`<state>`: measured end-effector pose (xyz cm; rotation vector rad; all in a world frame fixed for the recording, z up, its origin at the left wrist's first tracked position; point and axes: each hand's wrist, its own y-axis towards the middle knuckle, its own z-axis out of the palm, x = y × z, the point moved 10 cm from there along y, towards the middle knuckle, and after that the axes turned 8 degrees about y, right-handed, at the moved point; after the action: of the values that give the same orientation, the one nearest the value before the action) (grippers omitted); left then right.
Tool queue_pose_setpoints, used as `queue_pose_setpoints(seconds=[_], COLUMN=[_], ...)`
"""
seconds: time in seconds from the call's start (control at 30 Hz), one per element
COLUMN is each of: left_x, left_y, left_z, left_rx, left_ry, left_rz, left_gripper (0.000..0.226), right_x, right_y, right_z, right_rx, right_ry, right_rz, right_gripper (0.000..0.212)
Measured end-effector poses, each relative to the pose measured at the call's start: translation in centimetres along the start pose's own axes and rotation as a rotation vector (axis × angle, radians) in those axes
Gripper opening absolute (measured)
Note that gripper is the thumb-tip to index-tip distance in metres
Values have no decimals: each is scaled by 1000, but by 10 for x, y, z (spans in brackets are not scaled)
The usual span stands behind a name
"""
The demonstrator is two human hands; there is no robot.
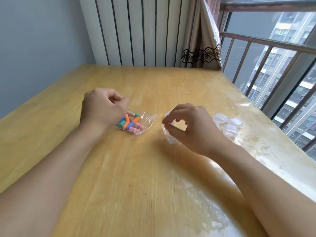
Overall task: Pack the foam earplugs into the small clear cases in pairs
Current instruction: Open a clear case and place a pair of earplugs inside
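Note:
A clear plastic bag (145, 123) lies on the wooden table (119, 168), holding several foam earplugs (130, 122) in orange, blue, green and pink. My left hand (102, 106) hovers over the bag's left end with its fingers curled; whether it pinches an earplug is hidden. My right hand (188, 124) holds a small clear case (169, 135) between thumb and fingertips, just right of the bag. Three more clear cases (227, 124) sit in a cluster behind my right hand.
The table's right edge runs along a window with metal railing (265, 57). A white radiator (136, 31) and a curtain (201, 40) stand behind the far edge. A grey wall (42, 40) is to the left.

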<state>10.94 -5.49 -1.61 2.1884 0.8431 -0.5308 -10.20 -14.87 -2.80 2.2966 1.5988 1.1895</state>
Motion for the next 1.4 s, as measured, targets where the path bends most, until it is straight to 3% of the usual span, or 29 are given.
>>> queue_pose_setpoints(seconds=[0.1,0.2,0.3,0.5,0.77,0.9,1.03,1.27,1.4], left_x=[16,18,13,5,4,8,9,12,1], left_y=[-3,-8,-9,-13,-17,-14,-12,-15,-20], left_z=[29,45,45,48,47,47,47,55,55], left_rx=[165,261,282,302,274,244,226,422,441], left_ry=[167,170,136,36,18,33,40,-78,-94], left_rz=[-2,14,57,63,20,0,-7,-47,21], left_gripper=[15,19,9,21,27,27,13,22,16], right_x=[1,1,0,1,5,1,-3,-7,-2], right_y=[0,2,3,7,4,6,7,6,4], right_z=[20,35,43,36,50,45,41,36,34], right_rx=[56,111,160,133,247,191,125,93,90], right_ry=[-46,-104,-165,-210,-209,-182,-86,-62,-40], right_rz=[-30,-35,-28,-27,-6,25,93,180,188], right_gripper=[13,18,25,28,30,25,22,23,22])
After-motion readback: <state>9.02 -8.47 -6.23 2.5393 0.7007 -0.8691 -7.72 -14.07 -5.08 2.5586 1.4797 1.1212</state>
